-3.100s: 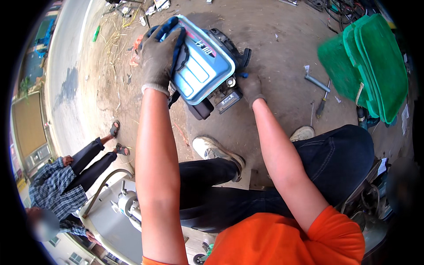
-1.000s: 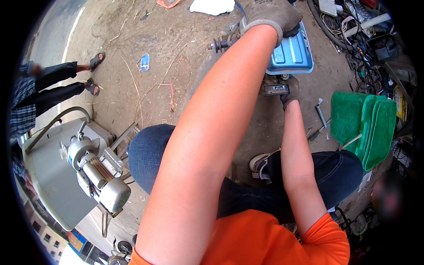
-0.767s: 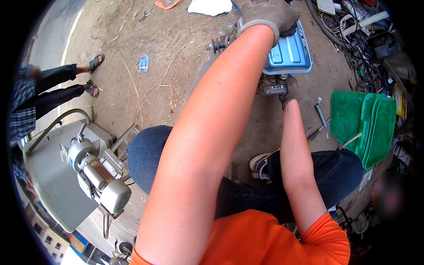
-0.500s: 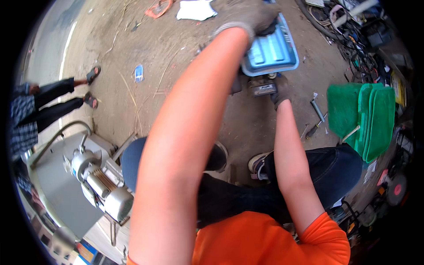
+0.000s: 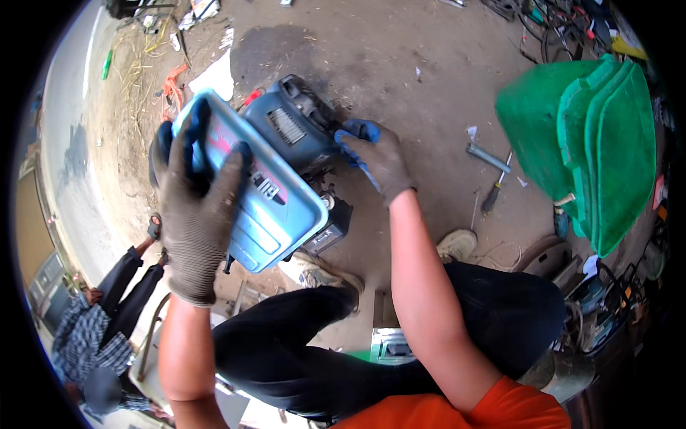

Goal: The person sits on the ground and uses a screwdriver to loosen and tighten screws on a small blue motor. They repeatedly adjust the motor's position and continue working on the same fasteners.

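Observation:
A small engine-driven machine, which looks like a generator, rests on the dirt before me. Its light blue tank [image 5: 275,229] is tilted, with lettering along one side. Behind it is the machine's dark blue housing [image 5: 282,125] with a slotted vent and a black end. My gloved left hand [image 5: 196,214] lies with spread fingers over the tank's left end. My gloved right hand [image 5: 386,164] is beside the black end, its blue-coated fingers bent together; what they hold is hidden. A black box-shaped part [image 5: 332,232] shows below the tank.
To the right stands a large green plastic piece [image 5: 572,143]. A screwdriver [image 5: 493,196] and a grey tube-like tool [image 5: 488,157] lie on the ground. Bicycle parts and clutter [image 5: 557,32] are at the far right. A person [image 5: 100,318] is at the lower left.
My view has shifted. My left hand has moved from the far side of the tank to its left end. My right hand has left the part below the tank for the machine's right side.

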Demonstrator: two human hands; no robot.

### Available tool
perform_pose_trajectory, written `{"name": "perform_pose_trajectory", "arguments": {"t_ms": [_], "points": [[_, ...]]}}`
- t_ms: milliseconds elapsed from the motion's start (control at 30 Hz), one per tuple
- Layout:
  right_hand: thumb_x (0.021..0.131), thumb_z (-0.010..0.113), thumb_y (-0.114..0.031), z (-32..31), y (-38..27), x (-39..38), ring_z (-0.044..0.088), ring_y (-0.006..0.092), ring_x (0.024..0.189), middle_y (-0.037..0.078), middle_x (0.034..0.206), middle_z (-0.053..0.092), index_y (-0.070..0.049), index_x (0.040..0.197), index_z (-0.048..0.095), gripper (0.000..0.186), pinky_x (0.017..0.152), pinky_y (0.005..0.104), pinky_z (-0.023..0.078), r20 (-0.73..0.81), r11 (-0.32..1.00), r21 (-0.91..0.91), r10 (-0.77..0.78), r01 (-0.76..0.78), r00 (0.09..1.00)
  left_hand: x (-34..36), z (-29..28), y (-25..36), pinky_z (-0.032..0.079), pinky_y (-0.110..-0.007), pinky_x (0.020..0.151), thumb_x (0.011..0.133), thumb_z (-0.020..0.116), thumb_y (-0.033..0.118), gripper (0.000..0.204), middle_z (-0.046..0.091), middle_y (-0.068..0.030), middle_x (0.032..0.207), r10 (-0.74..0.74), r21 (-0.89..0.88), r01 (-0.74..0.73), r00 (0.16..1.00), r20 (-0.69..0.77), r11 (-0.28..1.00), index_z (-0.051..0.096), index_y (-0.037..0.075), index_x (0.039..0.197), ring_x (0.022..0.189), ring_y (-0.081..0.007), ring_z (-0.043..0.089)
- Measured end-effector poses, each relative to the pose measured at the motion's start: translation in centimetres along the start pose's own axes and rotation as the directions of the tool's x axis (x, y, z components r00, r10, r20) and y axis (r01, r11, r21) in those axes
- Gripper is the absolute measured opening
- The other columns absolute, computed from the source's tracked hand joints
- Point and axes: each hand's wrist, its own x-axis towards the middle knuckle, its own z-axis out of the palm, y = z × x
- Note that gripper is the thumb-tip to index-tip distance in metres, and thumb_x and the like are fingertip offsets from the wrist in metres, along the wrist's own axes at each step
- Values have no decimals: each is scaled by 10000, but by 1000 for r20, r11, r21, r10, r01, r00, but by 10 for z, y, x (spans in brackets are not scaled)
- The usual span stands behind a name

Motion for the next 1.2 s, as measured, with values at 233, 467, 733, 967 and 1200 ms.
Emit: {"name": "perform_pose_trajectory", "arguments": {"t_ms": [233,467,733,967,1200], "points": [[898,728,-33,-19,-23,-41,641,88,911,32,1078,733,-14,1210,695,315,766,243,530,122,976,206,45,-70,992,6,7,11,289,-508,1211,800,851,318,645,433,-284,1540,-72,328,111,989,-130,938,645,119,1377,1462,-454,349],[972,739,-346,-14,-105,-84,664,130,805,36,977,718,-91,1072,681,280,738,289,554,106,906,62,411,-418,906,8,7,21,269,-547,1228,763,844,362,679,391,-241,1598,-188,361,221,974,-125,906,640,204,1391,1513,-450,289],[993,640,-408,-20,-77,-57,697,266,785,123,925,759,-28,957,755,398,750,378,537,114,854,-452,341,-257,933,10,10,26,285,-553,1221,717,875,389,715,361,-231,1606,-217,364,231,973,-80,902,641,187,1362,1509,-468,275],[1038,554,-375,-88,-287,-331,689,225,785,129,849,712,-40,1072,730,380,755,380,535,83,667,-737,251,-110,965,16,8,21,317,-521,1201,782,836,446,707,408,-265,1565,-222,366,247,969,-109,897,629,116,1372,1485,-450,322],[1000,616,-300,-154,-516,-545,692,217,876,112,962,709,-31,1102,715,305,837,365,531,-625,649,-488,208,-584,752,7,18,4,317,-528,1205,744,865,448,677,438,-231,1556,-156,414,200,978,-137,888,672,177,1333,1480,-450,336]]}}
